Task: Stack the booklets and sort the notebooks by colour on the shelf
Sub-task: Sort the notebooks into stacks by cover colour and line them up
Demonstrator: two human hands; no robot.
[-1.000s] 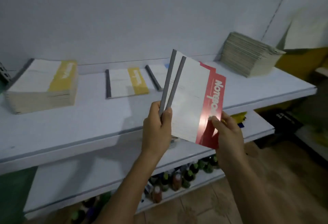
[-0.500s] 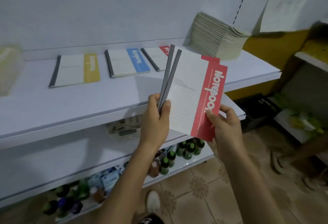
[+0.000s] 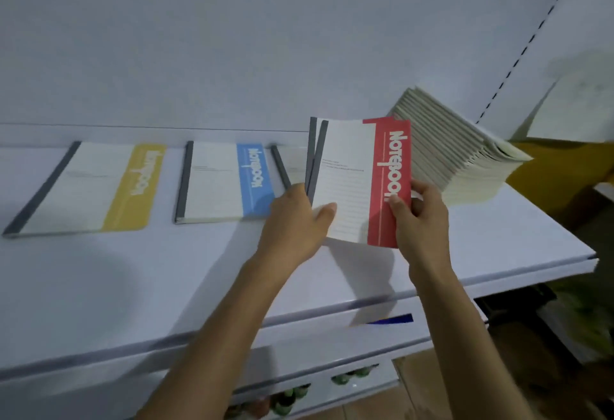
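Two red notebooks with grey spines are held together above the white shelf. My left hand grips them at the spine side, thumb on the front cover. My right hand pinches the red edge. Flat on the shelf lie a yellow notebook at the left and a blue notebook in the middle. A third notebook lies right of the blue one, mostly hidden behind the held pair. A slanted stack of pale booklets stands at the shelf's right end.
The white back wall rises behind the shelf. Lower shelves sit below, with small bottles on the bottom one. The shelf's right corner ends near a yellow wall and dark floor area.
Both hands have carried the red notebooks forward and down over the shelf, right of the blue notebook. The view has shifted right and closer to the shelf.
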